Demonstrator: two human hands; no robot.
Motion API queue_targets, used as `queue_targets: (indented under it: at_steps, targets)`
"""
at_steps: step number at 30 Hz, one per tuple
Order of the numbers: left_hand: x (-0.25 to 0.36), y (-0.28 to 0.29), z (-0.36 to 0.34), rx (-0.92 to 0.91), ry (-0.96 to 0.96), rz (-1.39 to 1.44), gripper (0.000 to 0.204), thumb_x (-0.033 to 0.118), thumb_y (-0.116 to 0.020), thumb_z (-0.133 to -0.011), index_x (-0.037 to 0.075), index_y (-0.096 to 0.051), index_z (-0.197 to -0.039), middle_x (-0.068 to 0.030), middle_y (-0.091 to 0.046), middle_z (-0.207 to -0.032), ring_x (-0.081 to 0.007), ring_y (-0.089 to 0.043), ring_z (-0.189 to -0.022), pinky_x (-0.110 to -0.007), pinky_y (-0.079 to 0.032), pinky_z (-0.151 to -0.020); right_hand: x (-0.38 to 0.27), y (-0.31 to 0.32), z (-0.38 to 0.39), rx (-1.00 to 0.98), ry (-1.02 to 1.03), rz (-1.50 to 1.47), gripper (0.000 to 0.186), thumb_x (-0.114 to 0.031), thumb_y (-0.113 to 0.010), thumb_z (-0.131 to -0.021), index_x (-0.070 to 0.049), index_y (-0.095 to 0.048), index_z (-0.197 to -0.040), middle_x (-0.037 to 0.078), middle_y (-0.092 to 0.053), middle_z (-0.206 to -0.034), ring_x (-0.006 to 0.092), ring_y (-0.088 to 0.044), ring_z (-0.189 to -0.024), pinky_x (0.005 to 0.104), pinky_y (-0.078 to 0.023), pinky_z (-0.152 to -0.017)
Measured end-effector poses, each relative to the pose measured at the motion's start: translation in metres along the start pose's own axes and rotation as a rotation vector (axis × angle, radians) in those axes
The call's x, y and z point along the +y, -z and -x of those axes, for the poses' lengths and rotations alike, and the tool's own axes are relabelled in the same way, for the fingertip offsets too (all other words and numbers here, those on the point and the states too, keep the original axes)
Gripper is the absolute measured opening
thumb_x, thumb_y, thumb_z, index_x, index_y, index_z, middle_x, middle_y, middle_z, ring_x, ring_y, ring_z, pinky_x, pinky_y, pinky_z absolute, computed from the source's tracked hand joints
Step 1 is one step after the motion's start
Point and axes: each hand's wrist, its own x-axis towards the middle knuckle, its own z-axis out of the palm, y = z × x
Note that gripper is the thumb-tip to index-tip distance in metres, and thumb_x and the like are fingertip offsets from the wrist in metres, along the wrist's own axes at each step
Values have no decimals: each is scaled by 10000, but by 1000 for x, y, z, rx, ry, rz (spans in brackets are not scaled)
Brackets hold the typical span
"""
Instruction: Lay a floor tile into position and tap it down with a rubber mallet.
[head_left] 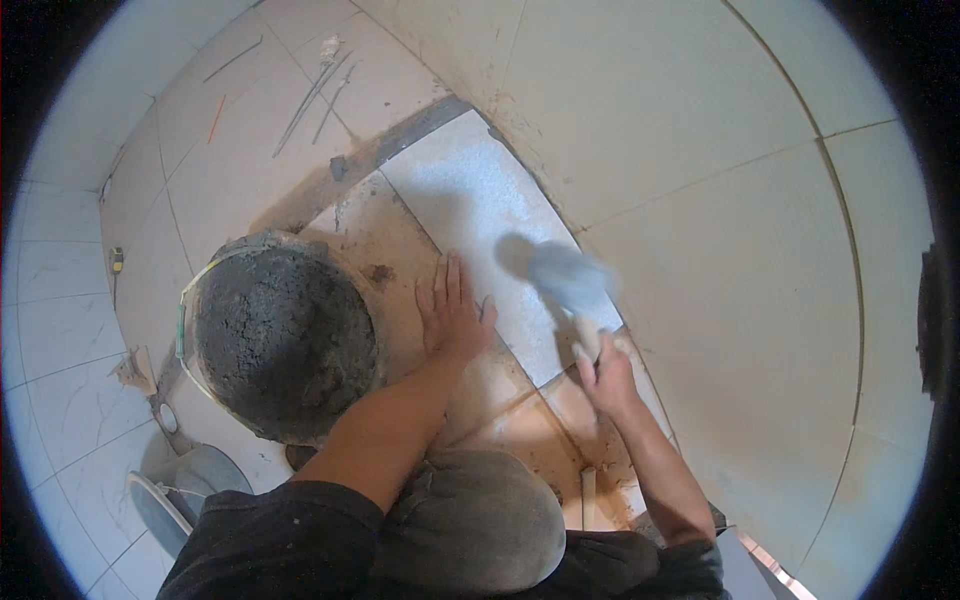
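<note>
My left hand [455,312] lies flat with its fingers spread across the seam between a beige floor tile [385,225] and a paler white tile [480,195]. In my right hand [608,382] is the light handle of a mallet [575,278]. Its grey head is smeared by motion above the white tile, and a dark shadow falls beside it. Whether the head touches the tile, I cannot tell. Left of my left forearm stands a bucket heaped with dark grey mortar [285,340].
A tiled wall [700,270] rises along the right. A strip of grey mortar [420,130] borders the white tile's far end. Thin rods [305,105] and an orange stick [216,120] lie at the far left. A grey bucket [205,470] leans near my left sleeve.
</note>
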Motion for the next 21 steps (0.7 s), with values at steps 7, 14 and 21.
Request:
queue_targets:
  at_steps: [7, 14, 21]
  targets:
    - [-5, -5, 6, 14, 0, -25, 804, 480, -417, -974, -2, -200, -1580, -125, -115, -1673, -274, -83, -1546, -587, -86, -1209, -40, 32, 27, 233, 48, -165, 239, -164, -614, -956, 3, -550, -1115, 120, -637, -818, 207, -615, -683, 348, -497, -633]
    - [-1, -1, 3, 2, -8, 12, 787, 453, -453, -967, 1, -231, -1572, -114, -118, -1674, -266, -100, -1546, -589, -98, -1209, 12, -8, 57, 1, -288, -47, 252, -218, -662, -940, 3, -579, -1028, 175, -627, -748, 240, -604, -617, 374, -490, -592]
    - [-5, -8, 3, 24, 20, 8, 796, 458, -450, -970, -3, -217, -1577, -100, -106, -1676, -254, -71, -1549, -592, -109, -1205, 3, 5, 67, 295, 150, -457, 367, -383, -589, -980, -23, -561, -911, 64, -587, -678, 171, -549, -560, 293, -429, -530]
